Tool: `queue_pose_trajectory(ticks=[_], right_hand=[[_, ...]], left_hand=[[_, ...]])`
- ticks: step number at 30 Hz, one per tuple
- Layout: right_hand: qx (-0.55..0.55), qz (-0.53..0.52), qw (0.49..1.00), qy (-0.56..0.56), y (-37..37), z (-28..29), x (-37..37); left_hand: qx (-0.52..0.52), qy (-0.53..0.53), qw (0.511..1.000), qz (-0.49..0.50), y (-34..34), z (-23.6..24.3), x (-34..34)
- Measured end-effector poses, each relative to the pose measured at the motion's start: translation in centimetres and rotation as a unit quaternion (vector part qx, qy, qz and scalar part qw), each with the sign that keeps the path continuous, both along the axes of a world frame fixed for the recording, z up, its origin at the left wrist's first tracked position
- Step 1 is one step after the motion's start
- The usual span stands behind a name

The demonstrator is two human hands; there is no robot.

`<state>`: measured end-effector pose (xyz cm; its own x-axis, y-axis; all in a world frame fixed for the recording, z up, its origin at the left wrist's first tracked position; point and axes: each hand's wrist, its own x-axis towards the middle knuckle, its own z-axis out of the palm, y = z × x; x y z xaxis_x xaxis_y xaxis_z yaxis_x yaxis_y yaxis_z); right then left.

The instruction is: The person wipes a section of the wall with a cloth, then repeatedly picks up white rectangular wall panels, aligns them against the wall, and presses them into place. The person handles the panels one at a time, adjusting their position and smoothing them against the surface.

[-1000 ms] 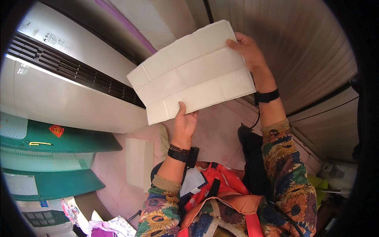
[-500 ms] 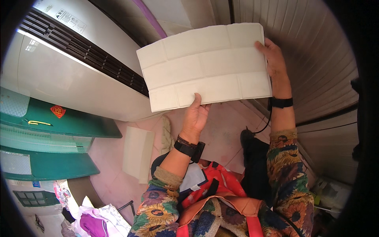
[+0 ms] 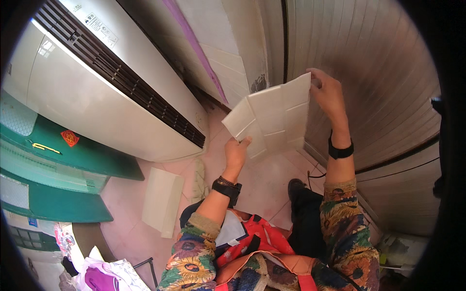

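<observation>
Between my hands hangs an off-white brick-patterned wall panel point(image 3: 281, 114), bent along a crease near its left end and tilted away from me. My left hand point(image 3: 236, 154) grips its lower left edge, thumb on the near face. The upper right corner is held by my right hand point(image 3: 329, 94), with some of its fingers hidden behind the panel. Wristbands circle both wrists. On the pink tiled floor lies a flat off-white sheet point(image 3: 162, 201), and beside it a pale quilted-looking piece point(image 3: 199, 180).
A tall white air conditioner point(image 3: 97, 97) with dark vents stands at the left, near green glass-topped furniture point(image 3: 104, 165). Ribbed wall covering point(image 3: 383, 102) rises on the right. A purple strip point(image 3: 199, 53) runs along the far wall. Clothes point(image 3: 104, 274) lie at the lower left.
The panel has dropped and tilted from facing me broadly to being bent and angled away. My right hand has moved lower; my left hand has shifted slightly lower.
</observation>
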<state>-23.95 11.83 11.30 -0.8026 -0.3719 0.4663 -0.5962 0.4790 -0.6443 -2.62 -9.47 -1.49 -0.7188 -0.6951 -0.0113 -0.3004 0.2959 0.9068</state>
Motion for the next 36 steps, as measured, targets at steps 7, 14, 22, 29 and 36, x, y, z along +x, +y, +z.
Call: queue_pose_trajectory(ticks=[7, 14, 22, 29, 36], right_hand=[[-0.151, 0.157, 0.963, -0.157, -0.7, 4.7, 3.8], [-0.046, 0.153, 0.983, -0.089, -6.2, 0.8, 4.5], [-0.022, 0.046, 0.999, -0.005, -10.4, -3.0, 1.9], [-0.133, 0.019, 0.991, -0.004, -13.5, -5.0, -0.2], [-0.129, 0.018, 0.99, -0.047, -13.7, -1.7, -0.5]], left_hand=[[-0.079, -0.012, 0.996, -0.039, 0.1, -1.6, -4.3], [0.007, 0.03, 0.999, -0.035, 3.1, -1.9, -7.0], [0.187, 0.214, 0.957, 0.055, 3.6, -6.2, -10.3], [0.299, 0.25, 0.91, 0.139, 1.2, -6.9, -12.8], [0.209, 0.234, 0.94, 0.136, 0.7, -4.3, -13.6]])
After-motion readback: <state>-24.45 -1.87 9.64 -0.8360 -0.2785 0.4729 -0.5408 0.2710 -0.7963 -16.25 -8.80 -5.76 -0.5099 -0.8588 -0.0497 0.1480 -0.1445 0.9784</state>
